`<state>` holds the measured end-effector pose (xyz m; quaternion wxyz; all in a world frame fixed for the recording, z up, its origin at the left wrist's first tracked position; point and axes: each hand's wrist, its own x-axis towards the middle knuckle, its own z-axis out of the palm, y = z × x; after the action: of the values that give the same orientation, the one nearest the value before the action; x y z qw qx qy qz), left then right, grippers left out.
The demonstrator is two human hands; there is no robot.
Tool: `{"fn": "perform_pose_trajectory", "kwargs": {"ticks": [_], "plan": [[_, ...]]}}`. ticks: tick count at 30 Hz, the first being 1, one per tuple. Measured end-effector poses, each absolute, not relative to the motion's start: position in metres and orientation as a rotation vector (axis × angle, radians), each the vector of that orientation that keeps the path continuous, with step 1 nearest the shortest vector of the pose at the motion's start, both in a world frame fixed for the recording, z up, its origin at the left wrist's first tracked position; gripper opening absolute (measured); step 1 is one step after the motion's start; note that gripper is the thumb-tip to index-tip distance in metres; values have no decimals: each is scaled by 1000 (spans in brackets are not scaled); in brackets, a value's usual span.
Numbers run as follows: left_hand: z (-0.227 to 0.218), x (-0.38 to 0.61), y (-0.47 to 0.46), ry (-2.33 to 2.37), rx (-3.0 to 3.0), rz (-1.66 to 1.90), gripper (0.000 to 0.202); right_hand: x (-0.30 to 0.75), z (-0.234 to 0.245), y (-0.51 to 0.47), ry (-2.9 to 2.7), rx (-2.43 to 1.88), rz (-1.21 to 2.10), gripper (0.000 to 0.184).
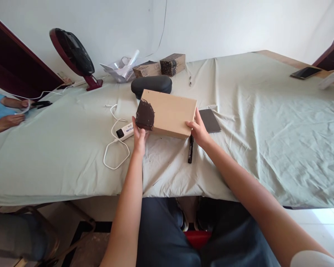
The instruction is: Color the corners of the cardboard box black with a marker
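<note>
Between my two hands is a brown cardboard box (172, 111), tilted above the cloth, with a black scribbled patch covering its left corner. My left hand (139, 140) grips the left end, thumb on the near side. At the right end my right hand (199, 129) holds on, its thumb over the top edge and fingers behind. A black marker pen (190, 150) lies on the cloth just below the right end of the box. Beside my right hand rests a dark flat tablet-like slab (210, 121).
A white power strip (125, 131) with a looping cable sits left of the box. Behind are a black case (151, 85), two scribbled boxes (172, 64), a plastic bag (122, 68) and a fan (74, 52). Another person's hands (12, 120) are at far left; a phone (305, 72) lies right.
</note>
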<state>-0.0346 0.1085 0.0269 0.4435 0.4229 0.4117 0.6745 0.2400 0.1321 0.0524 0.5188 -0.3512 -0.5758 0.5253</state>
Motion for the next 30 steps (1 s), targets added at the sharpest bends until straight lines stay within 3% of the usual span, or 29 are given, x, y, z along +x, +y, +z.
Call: {"fn": "perform_pose_trajectory", "kwargs": {"ticks": [4,8,10,14,16,18,23,30], "plan": [[28,-33,108,883,950,1564,99,229,53,120,-1435,-780,1280,144],[28,-35,106,816,971,1640,89,222,51,112,-1472,-767,1369,147],[28,-37,105,835,952,1710,86,223,51,112,-1476,-765,1364,134],[27,-44,103,844,897,1827,80,232,56,116,-1554,-746,1352,88],[25,-47,104,846,905,1856,79,236,56,118,-1628,-761,1363,82],[21,-47,105,871,923,1856,82,238,53,120,-1694,-790,1344,91],[11,-38,110,1017,1059,1771,96,235,34,129,-1797,-826,1119,140],[5,-38,109,1056,1224,1650,78,242,20,144,-1846,-862,1082,146]]}}
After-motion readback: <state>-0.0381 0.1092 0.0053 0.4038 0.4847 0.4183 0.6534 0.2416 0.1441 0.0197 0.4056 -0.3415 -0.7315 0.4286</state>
